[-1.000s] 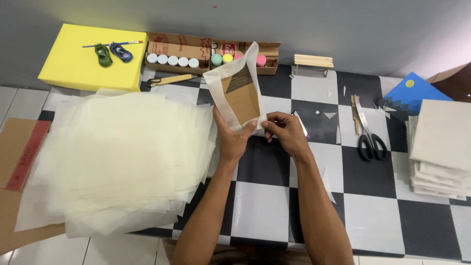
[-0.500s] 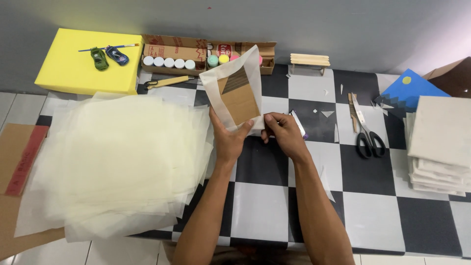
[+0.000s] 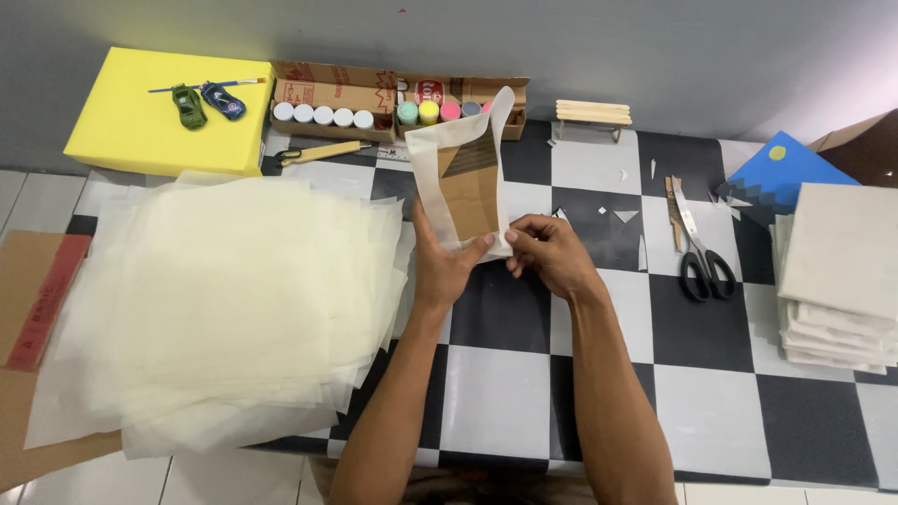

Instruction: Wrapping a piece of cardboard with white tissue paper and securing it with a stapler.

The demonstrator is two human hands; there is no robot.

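Observation:
Both my hands hold up a small brown cardboard piece wrapped in translucent paper (image 3: pixel 466 178) above the black-and-white checkered mat (image 3: pixel 599 355). My left hand (image 3: pixel 441 266) grips its lower left edge with the thumb on the front. At the lower right corner my right hand (image 3: pixel 550 252) pinches the paper wrap. The wrap's upper flap sticks up loose beyond the cardboard.
A wide pile of translucent paper sheets (image 3: pixel 215 309) lies at left. A yellow foam block (image 3: pixel 159 112) with two toy cars, a cardboard box of paint pots (image 3: pixel 374 103), black scissors (image 3: pixel 697 248), a stack of white canvases (image 3: pixel 832 271) and a blue painted board (image 3: pixel 781 173) surround the hands.
The wrapped piece has stayed upright in both hands with only a slight shift; the fingers of my right hand have adjusted at its lower corner.

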